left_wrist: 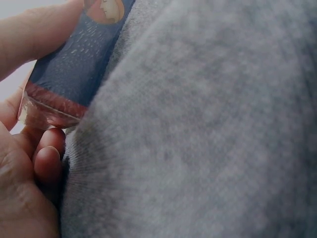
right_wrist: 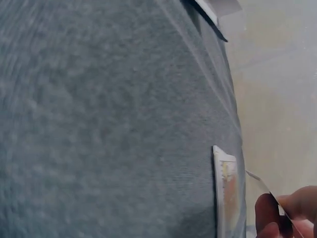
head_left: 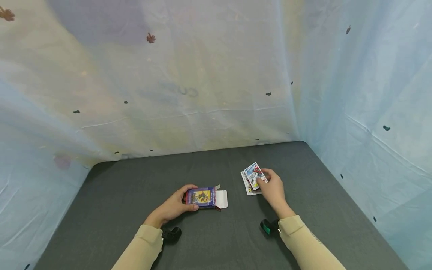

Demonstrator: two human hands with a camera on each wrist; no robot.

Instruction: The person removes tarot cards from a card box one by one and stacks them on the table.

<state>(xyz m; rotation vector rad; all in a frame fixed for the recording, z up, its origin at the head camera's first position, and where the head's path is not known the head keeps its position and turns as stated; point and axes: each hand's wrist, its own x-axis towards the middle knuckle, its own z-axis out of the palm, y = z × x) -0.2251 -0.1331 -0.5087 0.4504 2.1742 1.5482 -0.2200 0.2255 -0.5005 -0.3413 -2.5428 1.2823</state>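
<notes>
A blue and purple card box (head_left: 201, 197) lies on the dark grey table, its white end flap (head_left: 221, 199) open toward the right. My left hand (head_left: 176, 204) grips the box's left end, thumb along the near side; the left wrist view shows the thumb and curled fingers about the box (left_wrist: 74, 64). Off to the right, my right hand (head_left: 272, 188) pinches an illustrated card (head_left: 254, 174) between thumb and fingers. Beneath that card a small stack of cards (head_left: 248, 185) rests on the table. In the right wrist view the held card (right_wrist: 265, 186) appears edge-on, raised above the stack (right_wrist: 228, 193).
The grey cloth-covered table (head_left: 216, 240) has rounded far corners. Pale, translucent sheeting (head_left: 202, 75) with small dark marks hangs behind it and at both sides. Each wrist wears a black strap, the right one (head_left: 269, 227) with a green patch.
</notes>
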